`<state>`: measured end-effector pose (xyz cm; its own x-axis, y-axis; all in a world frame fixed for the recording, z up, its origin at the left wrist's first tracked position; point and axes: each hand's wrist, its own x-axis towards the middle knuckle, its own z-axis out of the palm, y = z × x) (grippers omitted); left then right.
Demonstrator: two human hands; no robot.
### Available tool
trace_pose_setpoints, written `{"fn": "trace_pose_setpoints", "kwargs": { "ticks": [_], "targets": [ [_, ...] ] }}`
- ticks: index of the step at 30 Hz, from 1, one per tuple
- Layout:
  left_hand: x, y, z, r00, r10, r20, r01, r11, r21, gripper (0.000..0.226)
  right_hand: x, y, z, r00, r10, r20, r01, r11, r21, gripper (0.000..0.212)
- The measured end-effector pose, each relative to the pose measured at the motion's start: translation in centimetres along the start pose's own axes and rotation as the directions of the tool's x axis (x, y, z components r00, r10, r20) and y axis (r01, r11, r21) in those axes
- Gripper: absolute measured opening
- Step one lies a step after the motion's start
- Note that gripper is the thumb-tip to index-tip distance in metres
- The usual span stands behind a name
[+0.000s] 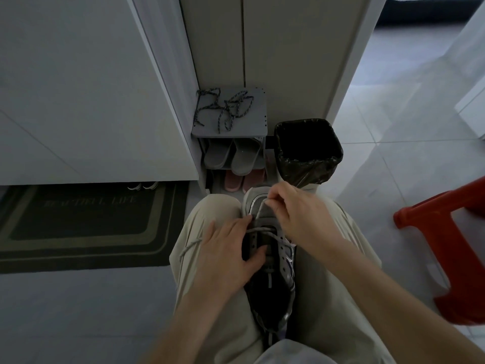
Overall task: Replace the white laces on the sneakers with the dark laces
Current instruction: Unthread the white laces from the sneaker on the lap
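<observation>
At the far left, doormat (78, 227): flat on the floor below a white cabinet (78, 101)
Dark laces (223, 107): loose tangle on top of the shoe rack (259, 122), well apart from both hands
Left hand (225, 256): fingers fairly straight, pressing the sneaker's left side, thumb across the eyelet row
Sneaker (273, 298): toe forward, between the knees
White lace (193, 244): crossing the front eyelets, one end trailing over the left thigh
Right hand (296, 214): fingertips pinching a strand of it above the toe
Red stool (451, 245): far right
</observation>
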<state>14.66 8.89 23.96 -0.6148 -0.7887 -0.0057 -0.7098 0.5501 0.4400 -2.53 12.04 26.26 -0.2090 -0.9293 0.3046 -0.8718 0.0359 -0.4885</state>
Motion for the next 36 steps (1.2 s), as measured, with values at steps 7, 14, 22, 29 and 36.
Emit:
{"fn": "trace_pose_setpoints", "kwargs": {
  "ticks": [7, 14, 22, 29, 36],
  "targets": [
    [0.0, -0.3, 0.5, 1.0, 0.004, -0.005, -0.004, 0.999, 0.05, 0.081, -3.8, 2.2, 0.8, 0.967, 0.232, 0.105, -0.249, 0.948, 0.197, 0.013],
    [0.4, -0.5, 0.0, 0.997, 0.042, 0.069, -0.047, 0.995, 0.085, 0.082, -1.6, 1.2, -1.1, 0.967, 0.253, -0.016, -0.246, 0.953, 0.175, 0.004],
    [0.3, -1.2, 0.1, 0.995, 0.058, 0.086, -0.064, 0.995, 0.077, 0.074, -2.2, 0.5, -2.0, 0.903, 0.398, 0.161, -0.421, 0.894, 0.151, 0.022],
    [0.7, -1.3, -0.2, 0.991, 0.072, 0.115, -0.086, 0.989, 0.12, 0.078, -3.5, 0.6, -0.7, 0.89, 0.414, 0.192, -0.454, 0.846, 0.279, 0.007],
    [1.0, -1.3, -1.2, 0.987, 0.082, 0.14, -0.102, 0.984, 0.143, 0.084, 0.2, 2.5, -4.8, 0.828, 0.538, -0.161, -0.428, 0.79, 0.438, 0.017]
  ]
}}
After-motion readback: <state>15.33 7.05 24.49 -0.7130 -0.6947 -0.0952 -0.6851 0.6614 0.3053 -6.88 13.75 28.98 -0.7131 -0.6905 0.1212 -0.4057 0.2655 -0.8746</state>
